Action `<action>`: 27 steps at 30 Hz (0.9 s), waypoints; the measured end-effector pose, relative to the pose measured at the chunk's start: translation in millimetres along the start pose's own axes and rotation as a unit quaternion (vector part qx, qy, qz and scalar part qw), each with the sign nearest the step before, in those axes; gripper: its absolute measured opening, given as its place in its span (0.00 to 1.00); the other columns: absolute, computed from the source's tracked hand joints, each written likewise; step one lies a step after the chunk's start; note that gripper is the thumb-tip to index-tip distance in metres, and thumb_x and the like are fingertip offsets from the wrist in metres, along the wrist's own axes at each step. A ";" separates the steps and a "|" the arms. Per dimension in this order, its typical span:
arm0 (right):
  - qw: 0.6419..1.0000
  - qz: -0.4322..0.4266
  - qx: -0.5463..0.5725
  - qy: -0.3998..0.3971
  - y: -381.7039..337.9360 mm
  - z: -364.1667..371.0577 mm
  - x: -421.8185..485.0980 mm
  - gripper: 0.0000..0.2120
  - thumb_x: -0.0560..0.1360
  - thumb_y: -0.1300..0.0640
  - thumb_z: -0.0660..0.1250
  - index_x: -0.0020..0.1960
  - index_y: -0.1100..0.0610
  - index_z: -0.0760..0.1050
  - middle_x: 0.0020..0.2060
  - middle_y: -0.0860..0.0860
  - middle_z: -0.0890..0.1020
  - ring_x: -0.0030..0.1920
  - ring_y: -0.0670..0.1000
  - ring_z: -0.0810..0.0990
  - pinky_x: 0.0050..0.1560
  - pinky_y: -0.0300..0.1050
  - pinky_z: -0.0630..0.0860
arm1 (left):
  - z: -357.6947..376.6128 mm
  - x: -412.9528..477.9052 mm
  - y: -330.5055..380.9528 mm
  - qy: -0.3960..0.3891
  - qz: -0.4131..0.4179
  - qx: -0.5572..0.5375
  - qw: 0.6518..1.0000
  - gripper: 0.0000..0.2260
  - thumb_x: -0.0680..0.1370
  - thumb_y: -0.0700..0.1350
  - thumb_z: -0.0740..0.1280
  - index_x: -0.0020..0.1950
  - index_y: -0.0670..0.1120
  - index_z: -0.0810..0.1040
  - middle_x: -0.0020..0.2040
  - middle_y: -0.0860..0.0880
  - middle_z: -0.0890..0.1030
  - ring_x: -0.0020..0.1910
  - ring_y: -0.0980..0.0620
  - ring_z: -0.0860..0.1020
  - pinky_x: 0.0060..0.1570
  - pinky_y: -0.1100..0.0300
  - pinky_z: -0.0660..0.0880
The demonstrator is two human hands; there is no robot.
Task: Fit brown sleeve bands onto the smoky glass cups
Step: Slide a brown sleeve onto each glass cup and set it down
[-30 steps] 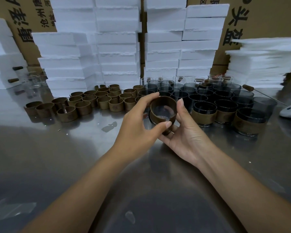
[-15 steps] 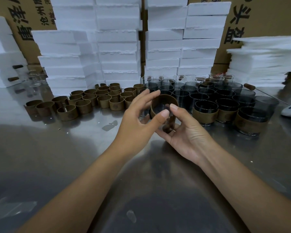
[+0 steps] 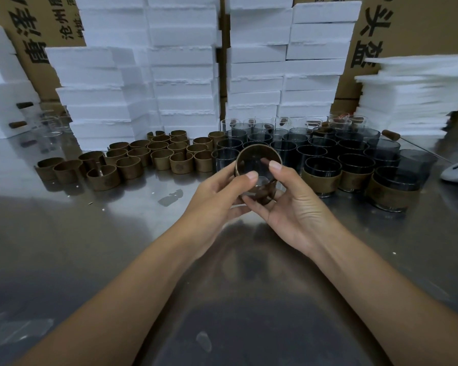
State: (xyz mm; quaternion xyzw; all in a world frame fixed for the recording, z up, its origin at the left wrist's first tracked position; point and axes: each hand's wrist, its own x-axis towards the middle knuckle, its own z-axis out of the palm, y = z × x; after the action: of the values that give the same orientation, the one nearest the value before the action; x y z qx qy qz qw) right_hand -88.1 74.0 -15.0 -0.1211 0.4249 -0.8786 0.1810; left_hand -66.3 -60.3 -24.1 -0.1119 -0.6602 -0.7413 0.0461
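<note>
- Head view: the left hand (image 3: 214, 196) and the right hand (image 3: 296, 204) are holding one smoky cup (image 3: 254, 169) between them, just above the shiny surface (image 3: 90, 233).
- The cup is tilting with its mouth toward the camera, and a brown band (image 3: 273, 155) is wrapping round it.
- The fingers (image 3: 250, 176) of both hands are curling round the cup and band, with both thumbs pressing on the near rim.
- Left of the held cup, loose bands (image 3: 156, 157) are standing in a cluster on the surface.
- Behind and right of the held cup, bare dark cups (image 3: 288, 146) are standing in rows.
- Right of the held cup, three banded cups (image 3: 320, 178) are standing at the front.
- Far behind the held cup, white foam blocks (image 3: 183, 75) are sitting in stacks against cardboard boxes (image 3: 421, 25).
</note>
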 end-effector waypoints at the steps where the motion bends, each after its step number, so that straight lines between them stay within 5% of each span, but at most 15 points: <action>1: 1.000 -0.001 0.000 -0.002 -0.1 -0.1 0.0 0.07 0.63 0.53 0.71 0.39 0.51 0.85 0.50 0.58 0.82 0.58 0.58 0.79 0.53 0.47 0.81 | -0.1 -0.2 0.1 0.009 0.005 0.002 1.000 0.10 0.74 0.51 0.68 0.55 0.57 0.82 0.52 0.51 0.84 0.53 0.53 0.82 0.48 0.62 0.79; 6: 1.000 -0.007 -0.002 -0.025 -0.2 -2.7 0.1 0.07 0.65 0.53 0.70 0.40 0.51 0.85 0.42 0.53 0.85 0.44 0.50 0.85 0.47 0.44 0.82 | -1.7 -0.7 1.2 0.039 0.018 0.003 0.999 0.09 0.73 0.50 0.68 0.52 0.54 0.83 0.49 0.47 0.85 0.49 0.50 0.84 0.44 0.62 0.79; 15: 1.000 -0.014 -0.009 -0.022 1.2 -5.9 0.6 0.07 0.66 0.51 0.68 0.39 0.49 0.85 0.43 0.53 0.86 0.45 0.50 0.85 0.42 0.42 0.81 | -2.7 -1.3 3.9 0.047 0.015 -0.010 0.999 0.09 0.72 0.50 0.68 0.50 0.52 0.84 0.50 0.45 0.85 0.50 0.45 0.83 0.49 0.55 0.81; 27: 1.000 -0.011 0.018 0.009 3.0 -5.6 5.0 0.06 0.62 0.51 0.71 0.35 0.52 0.85 0.40 0.53 0.86 0.41 0.51 0.86 0.37 0.44 0.81 | -6.3 -0.2 4.0 0.051 -0.001 -0.050 0.997 0.08 0.71 0.47 0.72 0.50 0.51 0.84 0.48 0.47 0.85 0.46 0.49 0.83 0.45 0.58 0.80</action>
State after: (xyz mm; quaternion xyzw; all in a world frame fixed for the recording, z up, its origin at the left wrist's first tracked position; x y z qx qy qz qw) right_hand -94.1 74.1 -20.5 -0.1148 0.4096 -0.8889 0.1702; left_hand -65.9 -67.1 -20.9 -0.0752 -0.6194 -0.7780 0.0737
